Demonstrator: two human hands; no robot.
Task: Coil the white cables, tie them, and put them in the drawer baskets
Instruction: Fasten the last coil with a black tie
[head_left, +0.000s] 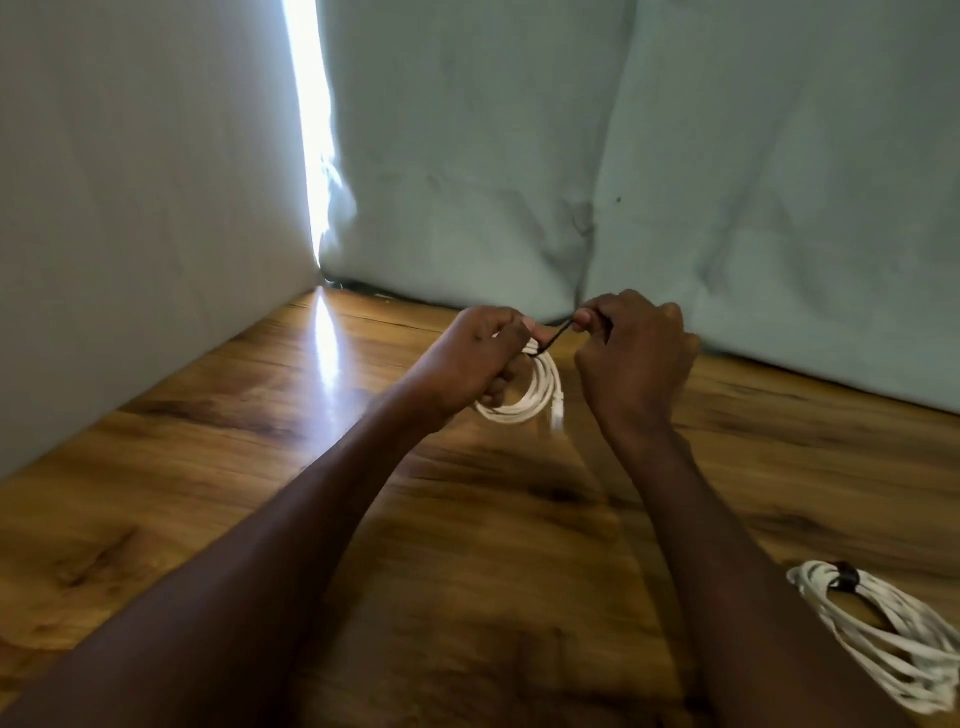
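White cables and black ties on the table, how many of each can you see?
White cable coils: 2, one held in the hands and one lying on the table at the right
Black ties: 2, one pulled between the left hand and right hand at, one already around the lying coil
Total: 4

Count, head view: two hands, the left hand (467, 358) and the right hand (636, 353). Two coiled white cables: one coil (535, 389) held up between the hands, one coil (883, 634) lying on the wooden table (260, 467). Two dark ties: one tie (553, 338) at the held coil, one tie (842, 576) round the lying coil. Two cloth backdrop panels (519, 156).
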